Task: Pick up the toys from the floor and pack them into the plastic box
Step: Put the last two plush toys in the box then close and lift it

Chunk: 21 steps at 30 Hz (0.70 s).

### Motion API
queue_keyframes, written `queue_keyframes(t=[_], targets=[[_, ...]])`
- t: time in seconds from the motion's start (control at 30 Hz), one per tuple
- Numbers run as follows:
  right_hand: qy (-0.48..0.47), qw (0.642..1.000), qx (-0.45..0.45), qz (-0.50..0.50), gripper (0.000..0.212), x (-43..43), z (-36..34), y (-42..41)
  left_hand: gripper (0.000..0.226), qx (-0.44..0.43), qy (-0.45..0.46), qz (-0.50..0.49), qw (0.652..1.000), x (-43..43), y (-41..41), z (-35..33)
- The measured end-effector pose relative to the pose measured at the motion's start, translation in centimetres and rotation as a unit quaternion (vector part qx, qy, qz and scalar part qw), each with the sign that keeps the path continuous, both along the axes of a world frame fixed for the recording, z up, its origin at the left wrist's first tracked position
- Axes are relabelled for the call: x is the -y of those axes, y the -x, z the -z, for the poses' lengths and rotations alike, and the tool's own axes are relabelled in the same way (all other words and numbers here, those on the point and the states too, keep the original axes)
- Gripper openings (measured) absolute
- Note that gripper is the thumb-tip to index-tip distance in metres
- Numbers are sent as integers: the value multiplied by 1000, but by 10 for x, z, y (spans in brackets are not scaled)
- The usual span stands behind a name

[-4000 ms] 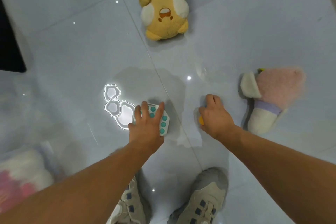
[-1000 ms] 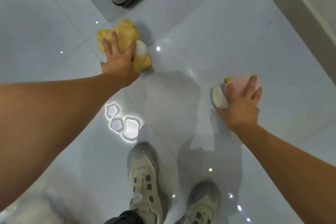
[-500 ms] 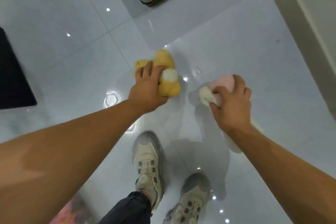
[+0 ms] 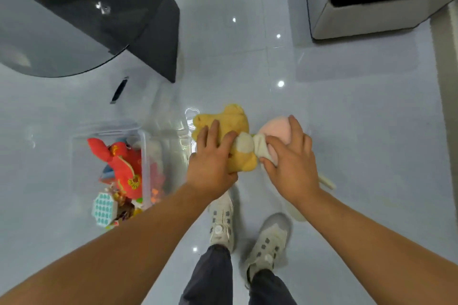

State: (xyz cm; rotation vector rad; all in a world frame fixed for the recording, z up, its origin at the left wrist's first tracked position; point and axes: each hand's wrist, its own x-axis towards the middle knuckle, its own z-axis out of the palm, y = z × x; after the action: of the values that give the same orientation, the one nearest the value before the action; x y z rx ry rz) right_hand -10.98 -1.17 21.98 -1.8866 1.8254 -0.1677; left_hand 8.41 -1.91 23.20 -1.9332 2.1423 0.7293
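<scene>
My left hand grips a yellow plush bear and holds it above the floor. Touching it on the right is a pink and white plush toy, with my right hand shut on it. A clear plastic box stands on the floor to the left of both hands. Inside it lie a red plush toy, a white toy with teal dots and other small toys. Both plush toys are just right of the box's rim.
A dark round glass table with a black base stands at the upper left. A grey and black block of furniture sits at the upper right. My two shoes stand on the glossy white tiles below the hands.
Both hands have lifted the plush toys off the floor and carried them left towards the box. The view has swung, bringing the box and glass table into sight.
</scene>
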Motion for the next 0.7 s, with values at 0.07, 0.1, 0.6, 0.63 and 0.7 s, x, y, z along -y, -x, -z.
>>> queue_keyframes(t=[0.07,0.1,0.6,0.63,0.7], targets=[[3,999,-3,-40,42,-8,-15,-31,90,4,3,-28,1000,-19,-31,-18],[5,998,-4,-59,42,-13,-22,-49,90,9,3,-39,999,-29,-47,-26],[-48,981,-19,-187,41,-121,-31,-359,93,32,-24,-142,989,-189,-347,-21],[-55,981,-29,-183,42,-132,-28,-377,93,28,-33,-131,990,-197,-367,-16],[-69,983,-42,-166,41,-151,-18,-407,93,22,-47,-111,992,-210,-398,-4]])
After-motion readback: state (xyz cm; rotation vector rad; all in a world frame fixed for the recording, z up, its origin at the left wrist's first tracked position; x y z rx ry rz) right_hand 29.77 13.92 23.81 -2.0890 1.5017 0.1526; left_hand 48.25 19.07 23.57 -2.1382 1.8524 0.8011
